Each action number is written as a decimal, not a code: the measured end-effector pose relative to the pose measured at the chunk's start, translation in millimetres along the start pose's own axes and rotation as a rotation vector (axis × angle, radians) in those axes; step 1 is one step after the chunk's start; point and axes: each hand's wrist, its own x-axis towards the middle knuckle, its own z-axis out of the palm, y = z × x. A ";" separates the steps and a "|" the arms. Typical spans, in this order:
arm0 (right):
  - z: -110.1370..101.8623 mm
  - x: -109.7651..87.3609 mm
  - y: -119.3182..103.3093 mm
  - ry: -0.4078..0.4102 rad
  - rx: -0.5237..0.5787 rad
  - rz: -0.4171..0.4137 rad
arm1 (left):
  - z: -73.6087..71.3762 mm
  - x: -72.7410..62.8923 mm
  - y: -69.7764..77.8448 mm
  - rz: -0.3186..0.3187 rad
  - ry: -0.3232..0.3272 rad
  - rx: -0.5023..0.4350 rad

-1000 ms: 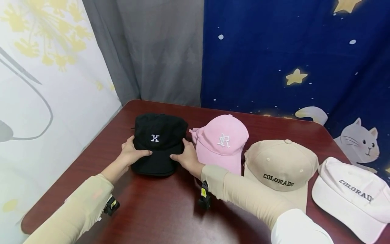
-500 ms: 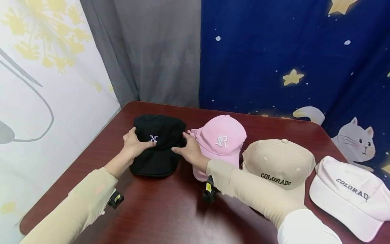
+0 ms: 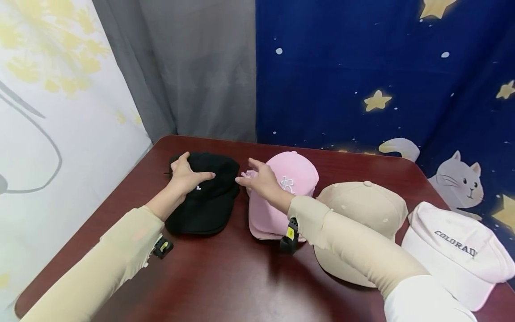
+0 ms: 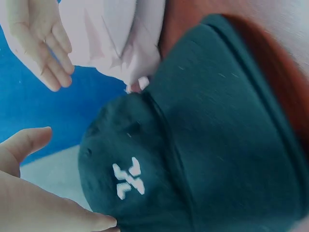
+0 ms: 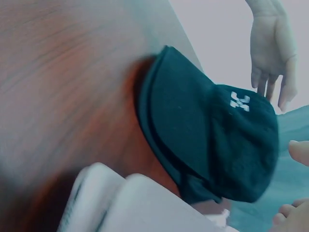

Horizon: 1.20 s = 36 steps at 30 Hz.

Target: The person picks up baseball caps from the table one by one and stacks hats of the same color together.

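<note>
A black cap (image 3: 203, 212) with a small white emblem lies on the table at the left of the head view, brim toward me. Over its crown hovers my left hand (image 3: 186, 176), thumb stretched out and hiding part of the emblem. In the left wrist view the fingertips (image 4: 104, 222) are right at the crown's edge. My right hand (image 3: 265, 181) is off the cap, fingers extended and holding nothing, in front of the pink cap (image 3: 299, 167) with a white R. The right wrist view shows the whole black cap (image 5: 193, 125) between the two hands.
To the right sit a beige cap (image 3: 358, 201), partly behind my right forearm, and a white cap (image 3: 454, 250) lettered COLORADO. The red-brown table (image 3: 225, 281) ends at the grey and blue curtains (image 3: 209, 67). Each wrist carries a small black camera (image 3: 162, 247).
Both hands have let go of the black cap's sides. The left has risen over the crown; the right has pulled away up and rightward. The view has shifted slightly right.
</note>
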 end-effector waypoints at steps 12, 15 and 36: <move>-40.4 -0.7 -1.4 0.061 -0.067 0.010 | 27.3 11.9 32.9 0.013 0.056 -0.071; -48.7 -2.7 -1.7 0.071 -0.074 0.007 | 34.6 14.0 40.2 0.020 0.033 -0.066; -103.8 -16.9 -1.9 0.146 -0.050 -0.008 | 102.6 24.9 93.4 0.062 -0.113 -0.079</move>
